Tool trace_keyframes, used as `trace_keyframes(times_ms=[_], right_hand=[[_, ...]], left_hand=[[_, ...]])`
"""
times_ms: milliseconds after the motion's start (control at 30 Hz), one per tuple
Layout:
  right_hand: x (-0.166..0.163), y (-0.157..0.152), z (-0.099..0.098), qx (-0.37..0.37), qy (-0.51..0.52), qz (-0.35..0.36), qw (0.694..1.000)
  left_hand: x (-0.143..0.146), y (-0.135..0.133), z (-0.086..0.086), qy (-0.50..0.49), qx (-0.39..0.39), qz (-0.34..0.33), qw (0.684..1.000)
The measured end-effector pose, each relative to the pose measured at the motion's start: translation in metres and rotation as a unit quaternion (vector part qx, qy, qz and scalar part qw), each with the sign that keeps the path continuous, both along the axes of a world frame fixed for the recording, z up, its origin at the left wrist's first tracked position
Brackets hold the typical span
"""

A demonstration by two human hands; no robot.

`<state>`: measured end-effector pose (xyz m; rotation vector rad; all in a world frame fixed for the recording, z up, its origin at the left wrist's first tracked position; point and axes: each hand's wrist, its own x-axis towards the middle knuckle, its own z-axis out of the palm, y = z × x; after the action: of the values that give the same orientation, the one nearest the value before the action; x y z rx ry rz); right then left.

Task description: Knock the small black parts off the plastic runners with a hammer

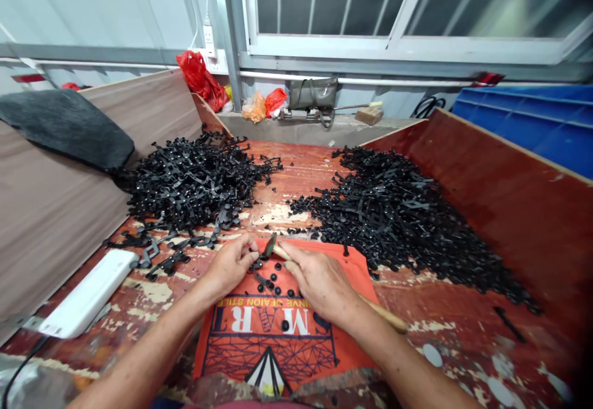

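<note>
My left hand (235,262) is closed, thumb and fingers pinching a small black plastic part (256,264) over an orange-red printed cloth bag (356,261). My right hand (319,276) wraps round the pale wooden handle of what looks like a small hammer (270,246). Its narrow dark head is close to the left fingertips, and the handle's far end comes out below my right wrist. Between the hands, several loose round black pieces (290,293) lie on the bag. One more round piece (285,325) rests lower, on the printed letters.
Black parts form a heap at the left (185,180) and another at the right (393,211) on the worn red table (296,156). Wooden boards (500,193) wall both sides. A white power strip (90,295) lies at left. A blue crate (532,122) stands beyond the right board.
</note>
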<state>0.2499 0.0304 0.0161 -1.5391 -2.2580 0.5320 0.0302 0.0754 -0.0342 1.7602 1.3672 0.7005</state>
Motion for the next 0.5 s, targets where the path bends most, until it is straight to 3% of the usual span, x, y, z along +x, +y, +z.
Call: trace_keyframes(times_ms=[167, 333, 500], right_hand=[[0.001, -0.004, 0.006, 0.083, 0.077, -0.024, 0.993], [-0.007, -0.004, -0.001, 0.030, -0.029, -0.013, 0.999], [-0.010, -0.002, 0.000, 0.075, 0.003, -0.030, 0.997]], left_hand=[[0.000, 0.000, -0.003, 0.011, 0.022, 0.020, 1.000], [-0.003, -0.001, -0.002, 0.039, 0.026, 0.008, 0.999], [-0.003, -0.002, -0.002, 0.041, 0.034, 0.007, 0.999]])
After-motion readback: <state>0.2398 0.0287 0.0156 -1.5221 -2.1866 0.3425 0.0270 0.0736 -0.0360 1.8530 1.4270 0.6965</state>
